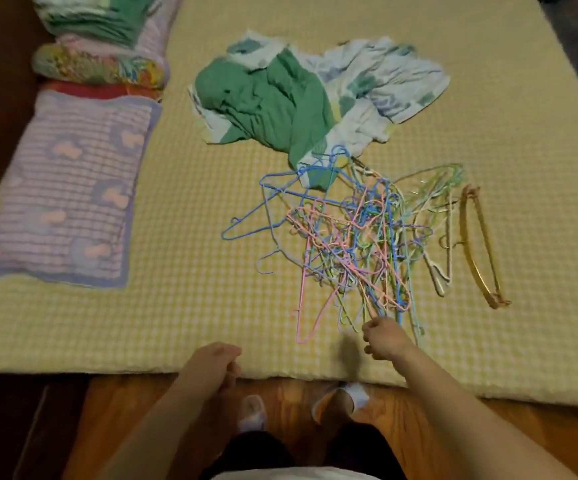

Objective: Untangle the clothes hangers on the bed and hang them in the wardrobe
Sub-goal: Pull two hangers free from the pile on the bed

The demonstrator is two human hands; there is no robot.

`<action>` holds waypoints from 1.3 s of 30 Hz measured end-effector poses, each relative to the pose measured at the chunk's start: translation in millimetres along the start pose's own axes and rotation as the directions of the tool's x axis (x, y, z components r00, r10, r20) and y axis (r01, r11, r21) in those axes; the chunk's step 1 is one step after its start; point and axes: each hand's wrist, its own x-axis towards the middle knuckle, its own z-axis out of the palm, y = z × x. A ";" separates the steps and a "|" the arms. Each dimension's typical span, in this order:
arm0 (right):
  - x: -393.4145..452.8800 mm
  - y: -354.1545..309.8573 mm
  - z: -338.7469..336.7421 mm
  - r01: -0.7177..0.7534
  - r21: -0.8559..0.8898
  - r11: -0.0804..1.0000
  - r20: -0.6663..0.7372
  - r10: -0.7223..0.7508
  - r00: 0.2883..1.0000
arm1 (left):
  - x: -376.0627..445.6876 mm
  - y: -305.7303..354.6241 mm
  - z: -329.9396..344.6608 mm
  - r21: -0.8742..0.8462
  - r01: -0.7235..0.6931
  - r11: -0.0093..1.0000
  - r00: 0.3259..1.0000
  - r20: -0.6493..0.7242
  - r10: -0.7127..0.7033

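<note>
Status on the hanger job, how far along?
Barely started. Done: nothing visibly; the hanger pile lies tangled on the bed. In hand: right hand curled at the pile's near edge; left hand holds nothing. Left: untangling, all hanging; no wardrobe in view.

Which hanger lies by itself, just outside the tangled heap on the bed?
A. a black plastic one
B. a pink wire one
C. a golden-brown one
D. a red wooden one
C: the golden-brown hanger lies alone on the yellow checked bedcover, at the right of the tangled heap of coloured wire hangers.
</note>
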 end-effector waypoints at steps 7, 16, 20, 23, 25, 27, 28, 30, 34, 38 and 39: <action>115.6 -26.6 0.8 -0.149 0.258 0.955 0.024 0.147 0.989 | 22.4 -8.7 42.2 -0.020 0.139 0.990 0.990 -0.002 -0.139; 131.6 -65.5 28.5 -0.043 0.591 0.806 -0.057 0.095 0.994 | 33.4 0.8 22.8 -0.050 0.123 0.991 0.992 0.011 -0.122; 76.3 -80.6 32.2 0.117 0.665 0.737 -0.079 -0.085 0.993 | 23.9 11.3 7.0 -0.047 0.085 0.995 0.994 0.078 -0.081; 29.7 -87.4 32.0 0.216 0.768 0.602 -0.163 -0.142 0.976 | 16.4 20.4 -1.1 -0.072 0.083 0.994 0.991 0.107 -0.076; -12.8 -85.2 24.4 0.249 0.812 0.527 -0.221 -0.117 0.968 | 4.8 32.9 -8.5 -0.102 0.087 0.991 0.985 0.159 -0.070; -52.1 -80.7 17.8 0.216 0.890 0.402 -0.207 -0.065 0.976 | -2.0 41.4 -9.5 -0.146 0.101 0.984 0.973 0.221 -0.068; -70.4 -79.0 16.8 0.175 0.930 0.324 -0.169 -0.047 0.984 | -5.4 46.3 -8.0 -0.158 0.106 0.982 0.965 0.255 -0.063; -102.6 -78.1 22.7 0.064 0.986 0.152 -0.059 -0.039 0.998 | -13.0 56.5 -0.6 -0.172 0.096 0.980 0.944 0.329 -0.034; -139.9 -94.0 54.6 -0.210 0.978 0.015 0.209 -0.162 0.964 | -23.5 83.1 27.7 -0.369 0.022 0.929 0.914 0.385 0.131; -155.3 -117.0 69.6 -0.199 0.914 0.354 0.315 -0.309 0.897 | -24.8 111.8 45.7 -0.518 -0.139 0.844 0.921 0.245 0.303; -154.3 -118.2 67.6 -0.168 0.881 0.443 0.335 -0.333 0.882 | -22.9 115.5 46.6 -0.523 -0.157 0.838 0.927 0.214 0.307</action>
